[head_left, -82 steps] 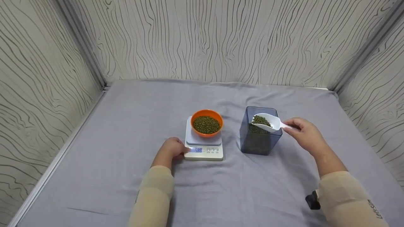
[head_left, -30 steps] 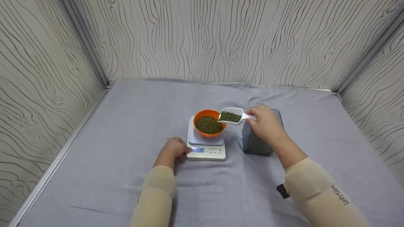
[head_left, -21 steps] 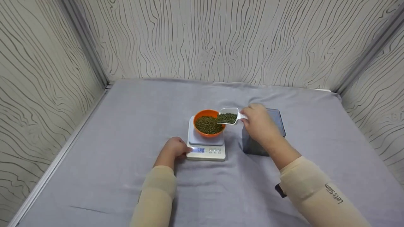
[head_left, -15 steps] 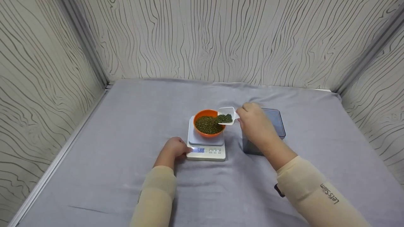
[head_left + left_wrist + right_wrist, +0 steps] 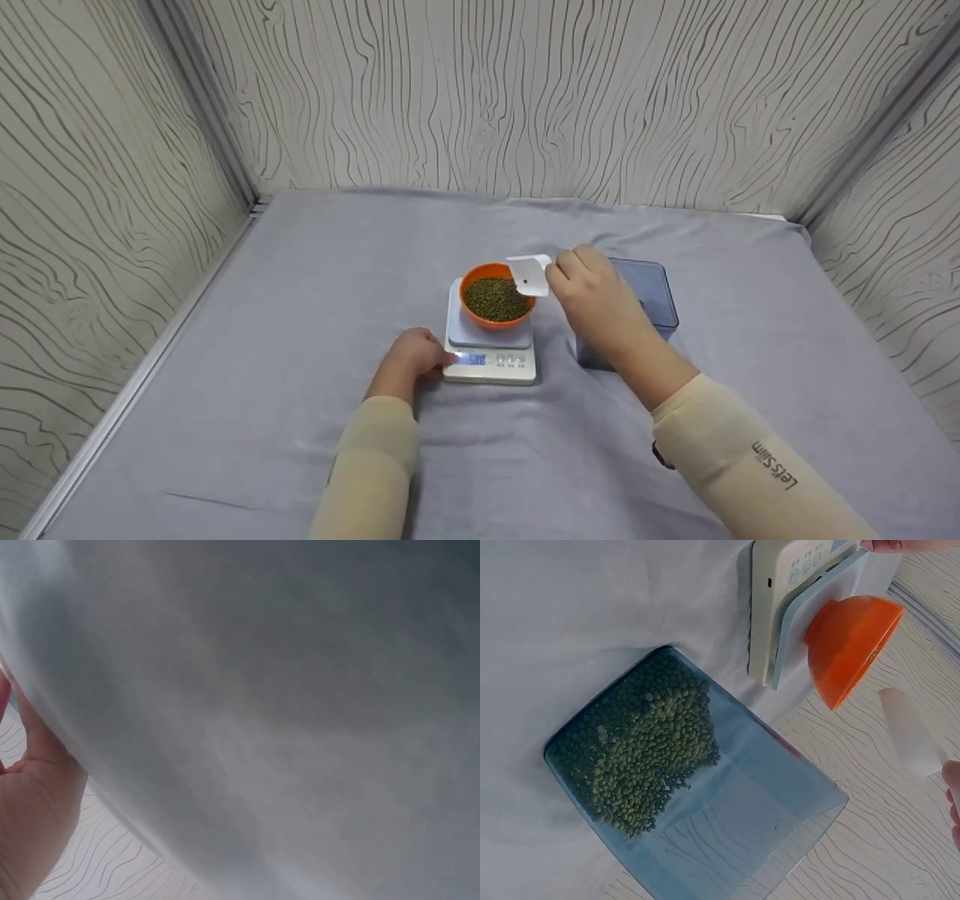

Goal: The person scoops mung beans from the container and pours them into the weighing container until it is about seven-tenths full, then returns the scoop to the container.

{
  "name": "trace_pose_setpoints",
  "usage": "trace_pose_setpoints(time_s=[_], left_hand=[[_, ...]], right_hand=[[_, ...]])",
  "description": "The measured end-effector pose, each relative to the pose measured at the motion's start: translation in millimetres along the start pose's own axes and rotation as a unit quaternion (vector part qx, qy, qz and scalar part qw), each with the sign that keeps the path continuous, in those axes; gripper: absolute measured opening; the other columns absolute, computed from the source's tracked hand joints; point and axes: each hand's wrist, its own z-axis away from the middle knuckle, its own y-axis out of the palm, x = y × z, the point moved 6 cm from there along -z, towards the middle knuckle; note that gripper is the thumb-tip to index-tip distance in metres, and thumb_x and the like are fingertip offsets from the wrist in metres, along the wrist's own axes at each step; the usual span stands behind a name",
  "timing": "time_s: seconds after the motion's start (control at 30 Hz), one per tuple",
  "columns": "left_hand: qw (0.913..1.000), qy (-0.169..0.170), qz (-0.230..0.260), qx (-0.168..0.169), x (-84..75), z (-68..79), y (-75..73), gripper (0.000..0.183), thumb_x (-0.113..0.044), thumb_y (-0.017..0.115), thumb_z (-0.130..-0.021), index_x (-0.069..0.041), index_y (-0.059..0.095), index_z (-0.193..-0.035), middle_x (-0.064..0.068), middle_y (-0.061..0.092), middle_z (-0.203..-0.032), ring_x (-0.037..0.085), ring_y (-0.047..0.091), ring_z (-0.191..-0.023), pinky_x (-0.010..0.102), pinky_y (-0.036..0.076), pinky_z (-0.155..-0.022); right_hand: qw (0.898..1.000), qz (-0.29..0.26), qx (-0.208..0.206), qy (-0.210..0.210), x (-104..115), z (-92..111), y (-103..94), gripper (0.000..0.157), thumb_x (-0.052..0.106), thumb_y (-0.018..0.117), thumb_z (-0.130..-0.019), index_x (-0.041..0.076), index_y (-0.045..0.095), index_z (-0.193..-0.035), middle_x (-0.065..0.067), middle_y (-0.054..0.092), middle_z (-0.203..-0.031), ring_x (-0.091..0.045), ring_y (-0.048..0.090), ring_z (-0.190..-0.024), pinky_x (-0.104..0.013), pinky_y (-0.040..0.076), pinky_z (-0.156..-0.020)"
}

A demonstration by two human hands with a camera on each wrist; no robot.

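A white scoop, held by its handle in my right hand, is tipped steeply at the right rim of an orange bowl. Only a dark speck shows on the scoop's inner face. Mung beans fill much of the bowl, which stands on a white kitchen scale with a lit display. My left hand grips the scale's front left edge, thumb on top beside the display. In the left wrist view, grey cloth covers most of the picture and part of the left hand shows at the edge.
Right of the scale, partly behind my right forearm, stands a clear bluish container. The right wrist view shows more mung beans in its lower part. Grey cloth covers the table, with patterned panels around it.
My right hand has carried the loaded scoop left from the container to the bowl and turned it over, and its beans have poured out. The left hand has stayed on the scale.
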Motion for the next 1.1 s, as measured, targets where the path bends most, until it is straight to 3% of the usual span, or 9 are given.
trace_pose_setpoints(time_s=[0.4, 0.7, 0.87, 1.1], left_hand=[[0.9999, -0.012, 0.003, -0.001, 1.3, -1.3, 0.3, 0.023, -0.022, 0.074, -0.077, -0.007, 0.058, -0.083, 0.005, 0.056, -0.072, 0.016, 0.051, -0.065, 0.028, 0.041, -0.055], [0.9999, -0.012, 0.008, -0.003, 2.6, -3.7, 1.6, 0.022, -0.02, 0.073, -0.077, -0.007, 0.056, -0.08, 0.004, 0.054, -0.07, 0.016, 0.051, -0.062, 0.027, 0.041, -0.053], [0.9999, -0.009, 0.009, -0.007, 3.7, -4.3, 2.3, 0.023, -0.02, 0.074, -0.076, -0.008, 0.055, -0.078, 0.003, 0.054, -0.068, 0.015, 0.05, -0.061, 0.026, 0.04, -0.053], [0.9999, -0.009, 0.01, -0.005, 4.2, -4.8, 2.7, 0.023, -0.02, 0.074, -0.076, -0.007, 0.056, -0.08, 0.004, 0.054, -0.069, 0.015, 0.05, -0.061, 0.026, 0.041, -0.054]], right_hand=[[0.999, -0.032, 0.009, 0.03, -5.5, 4.3, 3.8, 0.01, -0.009, 0.056, -0.077, -0.001, 0.059, -0.084, -0.012, 0.055, -0.083, -0.028, 0.048, -0.075, -0.039, 0.042, -0.071], [0.984, -0.132, -0.003, 0.119, -26.9, 15.9, 9.5, 0.018, -0.005, 0.069, -0.071, 0.0, 0.062, -0.086, -0.011, 0.054, -0.08, -0.03, 0.048, -0.079, -0.039, 0.04, -0.074], [0.96, -0.193, 0.009, 0.203, -48.6, 28.3, 16.4, 0.018, -0.002, 0.071, -0.072, -0.001, 0.065, -0.088, -0.013, 0.06, -0.085, -0.033, 0.052, -0.085, -0.042, 0.04, -0.078], [0.902, -0.274, 0.059, 0.328, -81.2, 49.7, 15.8, 0.018, 0.004, 0.069, -0.079, -0.002, 0.066, -0.096, -0.016, 0.062, -0.099, -0.032, 0.054, -0.099, -0.044, 0.041, -0.087]])
